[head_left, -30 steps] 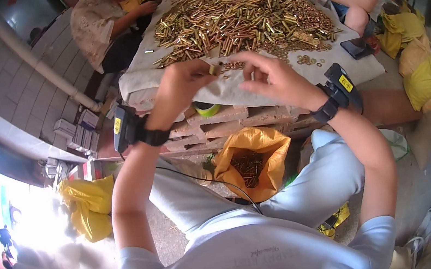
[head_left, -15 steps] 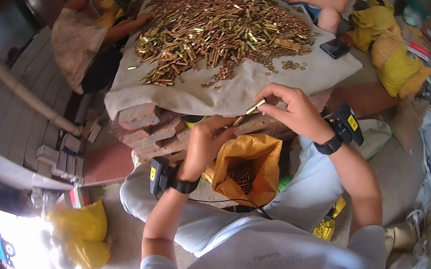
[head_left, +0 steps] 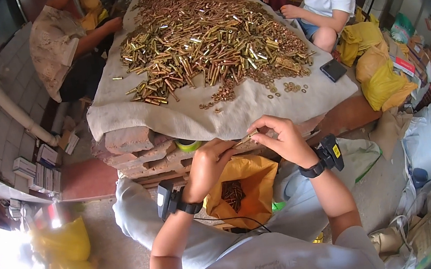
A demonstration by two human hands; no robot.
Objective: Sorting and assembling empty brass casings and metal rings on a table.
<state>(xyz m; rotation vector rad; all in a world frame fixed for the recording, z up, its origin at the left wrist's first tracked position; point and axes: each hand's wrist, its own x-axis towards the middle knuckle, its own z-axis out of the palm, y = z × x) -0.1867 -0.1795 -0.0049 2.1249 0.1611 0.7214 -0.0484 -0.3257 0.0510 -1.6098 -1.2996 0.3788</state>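
Note:
My left hand is closed, its fingers pinching a slim brass-coloured metal bolt. Thumb and fingers of my right hand grip a brass-coloured metal sleeve. The two pieces meet end to end, just in front of the cloth's near edge; whether one sits inside the other is too small to tell. Below my hands, an orange woven bag stands open between my legs, with many copper-coloured metal pieces inside. A large heap of similar bolts and sleeves covers the cloth ahead.
A pale cloth covers the table, which rests on stacked bricks. Loose washers and a dark phone lie at its right. One person sits left, another right. Yellow bags stand at the right.
My hands have come closer together and slightly lower, bringing the bolt and sleeve into line. The person at the right has stretched an arm toward the heap. My view has shifted a little.

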